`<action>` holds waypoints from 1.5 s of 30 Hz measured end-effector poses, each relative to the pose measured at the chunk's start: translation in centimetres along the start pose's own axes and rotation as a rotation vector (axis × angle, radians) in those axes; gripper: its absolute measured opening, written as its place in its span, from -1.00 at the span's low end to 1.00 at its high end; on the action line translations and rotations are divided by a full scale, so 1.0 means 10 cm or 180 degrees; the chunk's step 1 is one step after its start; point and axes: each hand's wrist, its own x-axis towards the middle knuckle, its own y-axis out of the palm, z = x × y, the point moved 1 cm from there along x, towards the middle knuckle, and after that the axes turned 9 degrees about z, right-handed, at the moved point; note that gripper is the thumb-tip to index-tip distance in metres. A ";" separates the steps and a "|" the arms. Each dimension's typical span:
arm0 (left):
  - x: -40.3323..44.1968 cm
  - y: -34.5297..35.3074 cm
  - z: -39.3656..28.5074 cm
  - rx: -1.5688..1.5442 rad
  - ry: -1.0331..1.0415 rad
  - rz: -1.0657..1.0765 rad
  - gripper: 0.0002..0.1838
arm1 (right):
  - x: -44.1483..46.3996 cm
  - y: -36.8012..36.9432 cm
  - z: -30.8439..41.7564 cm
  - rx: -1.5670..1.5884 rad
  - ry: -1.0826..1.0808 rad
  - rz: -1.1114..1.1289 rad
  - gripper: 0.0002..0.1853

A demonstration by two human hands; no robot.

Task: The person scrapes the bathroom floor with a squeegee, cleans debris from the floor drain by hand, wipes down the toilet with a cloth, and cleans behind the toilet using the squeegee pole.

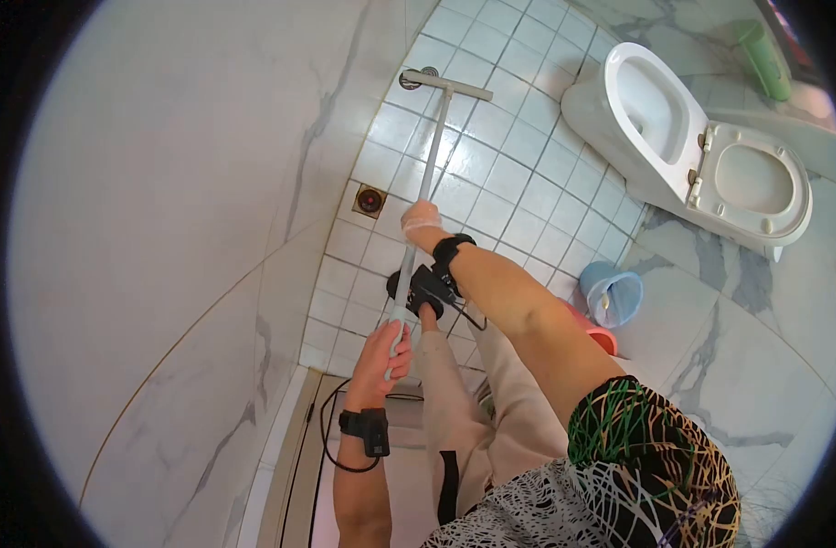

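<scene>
A light grey floor squeegee (433, 151) slants across the tiled floor, its wide head resting by a round drain (418, 79) near the far wall. My right hand (422, 223) is closed around the middle of its pole. Lower down, my left hand (382, 354) wraps the handle's near end. Both wrists carry black strapped devices with cables. Below the pole is my foot in a dark slipper (404, 285).
A white toilet (590, 108) with its seat raised stands at the upper right. A blue bin (622, 297) with a liner and a red container (601, 334) sit by my right leg. A square drain (370, 200) lies beside the left marble wall (190, 183). A doorway threshold (295, 438) is at lower left.
</scene>
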 end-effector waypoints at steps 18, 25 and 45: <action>0.02 0.02 0.02 0.0066 0.0135 -0.0093 -0.74 | 0.15 0.15 0.08 -0.0319 0.0211 -0.0101 -0.81; 0.29 0.13 -0.19 0.0133 -0.0041 -0.0010 -0.73 | 0.20 -0.32 -0.18 -0.0087 0.0510 0.0096 -0.82; 0.60 0.20 -0.13 -0.0321 -0.0185 0.0277 -0.71 | 0.30 -0.13 -0.56 -0.0304 0.0366 0.0036 -0.83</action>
